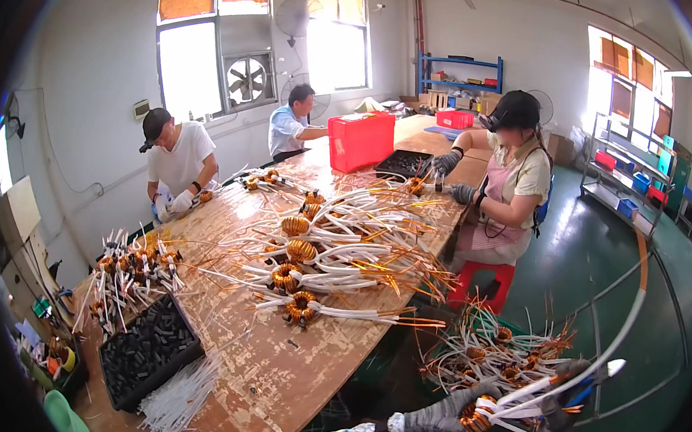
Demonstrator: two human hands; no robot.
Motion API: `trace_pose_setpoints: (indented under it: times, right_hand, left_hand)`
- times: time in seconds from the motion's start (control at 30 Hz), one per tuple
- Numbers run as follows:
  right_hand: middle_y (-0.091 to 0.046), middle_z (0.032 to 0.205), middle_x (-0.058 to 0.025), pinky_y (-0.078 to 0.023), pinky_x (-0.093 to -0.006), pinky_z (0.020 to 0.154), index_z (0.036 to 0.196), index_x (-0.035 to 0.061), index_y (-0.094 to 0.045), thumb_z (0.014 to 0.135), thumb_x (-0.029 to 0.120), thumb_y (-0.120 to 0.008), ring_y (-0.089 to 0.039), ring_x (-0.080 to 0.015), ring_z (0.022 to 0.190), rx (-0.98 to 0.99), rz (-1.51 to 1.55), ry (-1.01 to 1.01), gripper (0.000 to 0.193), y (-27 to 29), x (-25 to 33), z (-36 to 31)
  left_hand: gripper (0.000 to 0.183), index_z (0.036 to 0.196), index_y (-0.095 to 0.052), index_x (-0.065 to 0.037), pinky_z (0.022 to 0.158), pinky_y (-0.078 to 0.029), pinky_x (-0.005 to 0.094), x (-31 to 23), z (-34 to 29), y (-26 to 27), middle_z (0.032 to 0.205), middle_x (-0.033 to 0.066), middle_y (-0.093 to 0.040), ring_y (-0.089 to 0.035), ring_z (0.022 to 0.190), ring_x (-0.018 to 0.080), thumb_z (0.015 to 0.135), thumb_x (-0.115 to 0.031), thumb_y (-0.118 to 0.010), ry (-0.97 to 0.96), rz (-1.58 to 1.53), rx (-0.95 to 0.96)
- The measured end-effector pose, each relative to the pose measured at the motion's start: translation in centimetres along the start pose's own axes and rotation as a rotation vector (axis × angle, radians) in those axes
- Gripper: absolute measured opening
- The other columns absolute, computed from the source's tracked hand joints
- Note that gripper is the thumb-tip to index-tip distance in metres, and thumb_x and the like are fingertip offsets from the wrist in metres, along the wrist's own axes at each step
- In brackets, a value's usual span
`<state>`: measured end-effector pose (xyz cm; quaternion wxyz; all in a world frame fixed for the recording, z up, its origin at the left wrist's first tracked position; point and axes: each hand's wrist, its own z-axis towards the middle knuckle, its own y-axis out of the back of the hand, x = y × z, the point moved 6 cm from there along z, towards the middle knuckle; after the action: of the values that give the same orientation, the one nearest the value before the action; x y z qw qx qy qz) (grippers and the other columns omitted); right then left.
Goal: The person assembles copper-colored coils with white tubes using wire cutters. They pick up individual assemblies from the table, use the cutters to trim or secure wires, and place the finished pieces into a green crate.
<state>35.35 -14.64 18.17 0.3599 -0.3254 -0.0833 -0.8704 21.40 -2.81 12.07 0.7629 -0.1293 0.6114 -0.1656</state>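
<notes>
At the lower right, my left hand [446, 413], in a grey glove, is closed around a ring-shaped copper coil [477, 419] with long leads. My right hand [559, 415], also gloved, has its fingers wrapped round the coil's white-sleeved wires [527, 391]. One long wire curves up to the right and ends in bare copper. Something blue [582, 391] shows by my right fingers; I cannot make out its kind. Just beyond my hands, a heap of similar coils [504, 348] fills a green container low beside the table.
A worn wooden table [264, 385] bears rows of coils [300, 251], a black tray [151, 351] of short black tubes, white sleeves [185, 392] and a red bin [360, 142]. Three people work around it; the one at right sits on a red stool [500, 285]. A metal rack [630, 174] stands beyond.
</notes>
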Motion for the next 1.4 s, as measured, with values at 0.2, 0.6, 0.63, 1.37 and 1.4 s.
trace_pose_setpoints:
  times: [0.2, 0.6, 0.63, 1.37, 1.4]
  right_hand:
    - [-0.057, 0.106, -0.0117, -0.049, -0.0250, 0.065, 0.127, -0.0002, -0.038, 0.078, -0.002, -0.052, -0.060, -0.0144, 0.083, -0.129, 0.641, -0.702, 0.051, 3.9, -7.7, -2.6]
    - [-0.057, 0.072, -0.0056, -0.043, -0.0235, 0.042, 0.104, 0.0005, -0.051, 0.069, 0.005, -0.067, -0.051, -0.0115, 0.048, -0.147, 0.104, -0.752, 0.038, 2.1, -8.6, -7.2]
    - [-0.057, 0.073, -0.0057, -0.042, -0.0238, 0.042, 0.104, 0.0005, -0.051, 0.069, 0.005, -0.067, -0.051, -0.0115, 0.048, -0.196, 0.086, -0.764, 0.038, 2.3, -8.2, -8.0]
    - [-0.058, 0.091, -0.0201, -0.047, -0.0428, 0.071, 0.101, 0.0055, -0.052, 0.068, 0.011, -0.062, -0.060, -0.0330, 0.083, 0.121, -1.015, -1.052, 0.035, 5.7, -32.3, -21.5]
    - [-0.058, 0.095, -0.0211, -0.045, -0.0433, 0.075, 0.103, 0.0057, -0.052, 0.069, 0.013, -0.061, -0.057, -0.0355, 0.089, 0.203, -0.940, -1.155, 0.036, 4.8, -32.1, -19.9]
  left_hand:
    - [0.095, 0.128, -0.032, -0.010, 0.082, -0.047, 0.0330, -10.7, -3.2, 5.2, 0.110, 0.0082, -0.050, -0.054, 0.096, 0.0193, 0.047, 0.004, -0.078, -0.241, 0.335, -0.382]
    - [0.057, 0.120, -0.038, -0.008, 0.085, -0.048, 0.0330, -27.6, -10.9, 30.2, 0.102, 0.0099, -0.053, -0.054, 0.097, 0.0209, 0.073, -0.014, -0.071, -0.805, 0.368, -0.945]
    - [0.059, 0.121, -0.038, -0.008, 0.088, -0.047, 0.0334, -26.1, -7.8, 27.9, 0.102, 0.0102, -0.053, -0.053, 0.100, 0.0212, 0.073, -0.014, -0.071, -0.668, 0.081, -0.919]
    - [0.033, 0.117, -0.044, 0.003, 0.089, -0.047, 0.0441, 17.3, -15.0, 15.2, 0.108, 0.0186, -0.056, -0.055, 0.103, 0.0314, 0.086, -0.006, -0.051, 0.312, -0.395, -0.776]
    - [0.033, 0.117, -0.044, 0.002, 0.089, -0.047, 0.0444, 17.6, -15.0, 15.4, 0.107, 0.0186, -0.056, -0.055, 0.103, 0.0315, 0.086, -0.005, -0.051, 0.407, -0.389, -0.835]
